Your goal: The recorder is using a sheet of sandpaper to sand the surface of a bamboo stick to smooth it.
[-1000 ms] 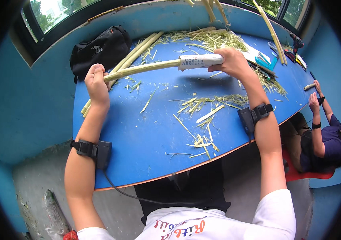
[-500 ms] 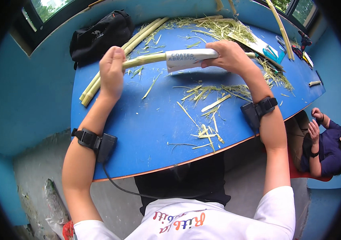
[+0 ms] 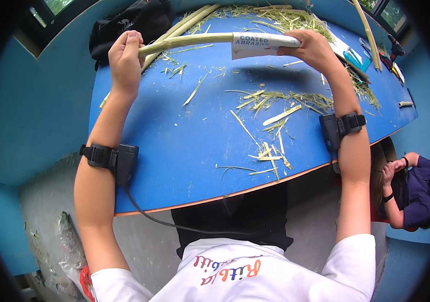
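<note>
A pale green peeled stalk (image 3: 189, 41) is held up level above the blue table. My left hand (image 3: 125, 61) is closed round its left end. Wrapped over its right part is a folded sheet of sandpaper (image 3: 257, 45), whitish on its printed outer side, with a flap hanging below the stalk. My right hand (image 3: 313, 49) closes on the sandpaper at its right end, fingers partly hidden behind it. Beneath the stalk, pale strips and shavings (image 3: 280, 116) lie on the tabletop.
The blue table (image 3: 174, 161) has a curved front edge before me. Longer stalks (image 3: 197, 19) and a black bag (image 3: 129, 27) lie at the far left. More shavings (image 3: 295, 19), a teal tool (image 3: 358, 59) and a drill (image 3: 396, 48) are far right. Another person (image 3: 411, 186) sits at right.
The hands have moved apart, left hand leftward and right hand rightward, carrying the sandpaper to the right. More of the bare stalk shows between them. The view has shifted slightly.
</note>
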A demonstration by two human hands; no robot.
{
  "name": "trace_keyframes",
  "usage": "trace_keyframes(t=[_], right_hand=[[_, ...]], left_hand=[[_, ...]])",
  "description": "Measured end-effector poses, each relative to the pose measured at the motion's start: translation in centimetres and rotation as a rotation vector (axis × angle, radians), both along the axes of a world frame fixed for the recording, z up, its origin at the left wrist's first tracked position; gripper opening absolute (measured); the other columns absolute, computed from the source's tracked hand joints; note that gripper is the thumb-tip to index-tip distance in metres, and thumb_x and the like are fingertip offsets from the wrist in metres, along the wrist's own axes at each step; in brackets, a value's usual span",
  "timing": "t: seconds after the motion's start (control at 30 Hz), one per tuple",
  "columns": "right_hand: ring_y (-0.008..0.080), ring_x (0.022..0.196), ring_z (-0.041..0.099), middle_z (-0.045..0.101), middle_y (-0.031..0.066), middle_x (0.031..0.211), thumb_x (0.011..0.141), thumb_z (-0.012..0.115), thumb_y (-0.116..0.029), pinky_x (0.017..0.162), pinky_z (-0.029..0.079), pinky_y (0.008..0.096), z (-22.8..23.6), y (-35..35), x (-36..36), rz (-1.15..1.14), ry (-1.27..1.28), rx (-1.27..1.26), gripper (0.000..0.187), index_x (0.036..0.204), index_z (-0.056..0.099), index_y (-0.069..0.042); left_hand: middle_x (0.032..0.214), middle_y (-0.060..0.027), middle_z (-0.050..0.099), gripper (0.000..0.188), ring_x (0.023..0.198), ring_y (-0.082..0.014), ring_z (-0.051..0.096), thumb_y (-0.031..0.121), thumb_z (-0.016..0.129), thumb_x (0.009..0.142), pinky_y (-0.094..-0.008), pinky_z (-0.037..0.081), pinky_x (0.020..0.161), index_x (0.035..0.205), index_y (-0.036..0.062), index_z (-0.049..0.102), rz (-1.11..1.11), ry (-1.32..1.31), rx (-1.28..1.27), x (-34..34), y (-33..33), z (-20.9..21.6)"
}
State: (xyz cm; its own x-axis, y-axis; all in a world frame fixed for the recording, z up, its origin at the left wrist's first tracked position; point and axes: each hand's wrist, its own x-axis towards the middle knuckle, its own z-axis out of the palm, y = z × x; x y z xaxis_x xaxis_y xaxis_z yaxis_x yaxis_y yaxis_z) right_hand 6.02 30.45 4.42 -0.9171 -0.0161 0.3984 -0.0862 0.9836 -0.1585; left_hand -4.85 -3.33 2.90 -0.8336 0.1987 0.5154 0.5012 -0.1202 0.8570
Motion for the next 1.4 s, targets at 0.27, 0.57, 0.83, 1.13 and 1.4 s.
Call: trace_keyframes(t=[0.27,0.57,0.83,1.13,1.4], right_hand=[[0.0293,0.077,0.060,0.063,0.0117,0.077,0.069,0.070,-0.046,0.069,0.047,0.0387,-0.5,-1.4,-0.2,0.093,0.012,0.067,0.041,0.091,0.068,-0.011],[0.0281,0.075,0.062,0.066,0.0124,0.080,0.070,0.072,-0.039,0.070,0.048,0.0351,-0.1,-3.2,-0.1,0.195,-0.122,-0.128,0.037,0.095,0.069,-0.012],[0.0226,0.070,0.061,0.065,0.0120,0.078,0.071,0.073,-0.026,0.066,0.046,0.0311,-0.2,-0.9,-0.4,0.044,-0.041,-0.074,0.030,0.095,0.068,-0.009],[0.0221,0.067,0.061,0.065,0.0120,0.074,0.068,0.074,-0.042,0.064,0.047,0.0319,-0.6,-1.3,-0.4,0.123,-0.178,-0.174,0.041,0.092,0.069,-0.009],[0.0163,0.062,0.057,0.064,0.0096,0.071,0.070,0.074,-0.026,0.063,0.045,0.0289,-0.2,-1.9,0.3,0.097,-0.210,-0.191,0.031,0.091,0.069,-0.004]], left_hand=[[0.057,0.0050,0.037,0.028,0.046,-0.0022,0.030,0.021,0.041,0.095,-0.0198,0.023,0.040,0.071,0.0080,0.047,0.065,-0.090,0.058,0.3,-0.1,-0.6],[0.058,0.0053,0.034,0.031,0.049,-0.0022,0.029,0.026,0.039,0.097,-0.0200,0.024,0.042,0.072,0.0076,0.045,-0.039,0.169,-0.167,2.4,1.5,0.2],[0.055,0.0057,0.037,0.026,0.043,-0.0018,0.031,0.022,0.041,0.094,-0.0206,0.022,0.038,0.074,0.0091,0.049,0.028,-0.103,-0.081,-0.2,-0.8,0.7],[0.055,0.0040,0.038,0.027,0.045,-0.0022,0.029,0.021,0.039,0.096,-0.0201,0.021,0.040,0.073,0.0079,0.046,0.122,0.013,0.016,0.3,-0.6,0.6],[0.052,0.0055,0.034,0.029,0.046,-0.0016,0.026,0.024,0.039,0.097,-0.0201,0.019,0.041,0.074,0.0080,0.044,0.112,0.130,0.005,1.0,-0.9,0.7]])
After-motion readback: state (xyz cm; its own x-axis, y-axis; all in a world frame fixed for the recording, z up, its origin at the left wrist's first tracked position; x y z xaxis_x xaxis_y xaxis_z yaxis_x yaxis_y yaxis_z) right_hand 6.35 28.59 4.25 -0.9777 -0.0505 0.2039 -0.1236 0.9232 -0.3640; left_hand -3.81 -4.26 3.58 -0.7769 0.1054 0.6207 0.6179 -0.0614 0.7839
